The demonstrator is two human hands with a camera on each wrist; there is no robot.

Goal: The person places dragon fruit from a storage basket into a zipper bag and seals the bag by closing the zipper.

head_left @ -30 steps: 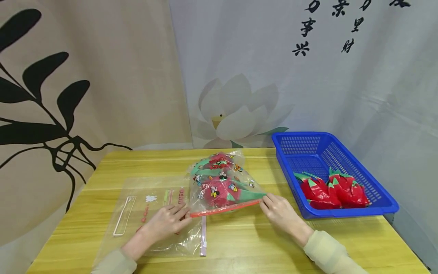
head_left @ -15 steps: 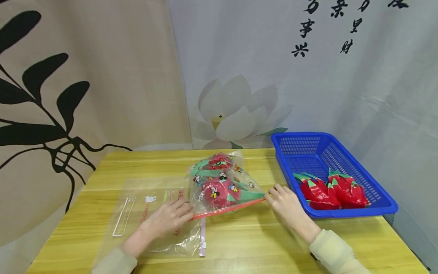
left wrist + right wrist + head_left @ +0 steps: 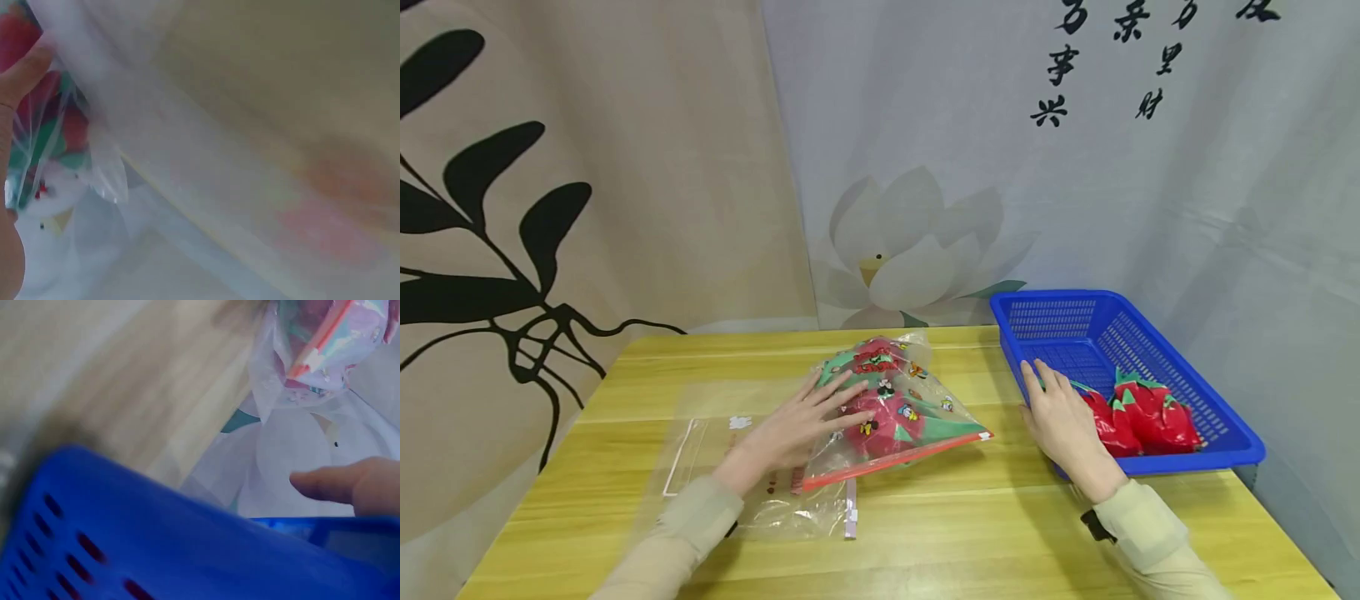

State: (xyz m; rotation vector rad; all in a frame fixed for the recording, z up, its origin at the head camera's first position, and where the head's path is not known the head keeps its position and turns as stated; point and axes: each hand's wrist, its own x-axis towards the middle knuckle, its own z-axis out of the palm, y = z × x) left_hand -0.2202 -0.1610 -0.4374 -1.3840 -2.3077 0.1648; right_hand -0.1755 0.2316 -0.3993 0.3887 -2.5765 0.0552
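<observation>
A clear zip bag (image 3: 936, 412) printed with cartoon figures lies mid-table, its red zip strip (image 3: 898, 462) toward me. Red and green fruit shapes like dragon fruits show through the plastic. My left hand (image 3: 793, 427) reaches over the bag's left side with spread, straight fingers; in the left wrist view its thumb (image 3: 28, 72) overlaps the plastic. At the left rim of the blue basket (image 3: 1228, 450), my right hand (image 3: 1063, 425) is held with fingers extended, nothing in it. Two glossy red dragon fruits (image 3: 1159, 417) with green tips lie in the basket, one partly hidden by that hand.
Beneath my left forearm a second clear bag (image 3: 808, 521) lies flat, with a purple slider strip (image 3: 851, 508) along its right edge. A printed curtain (image 3: 910, 125) hangs behind the wooden table (image 3: 940, 542).
Both hands have let go of the red zip strip's ends. My left hand moved up over the filled bag with fingers spread; my right hand moved right to the basket's rim.
</observation>
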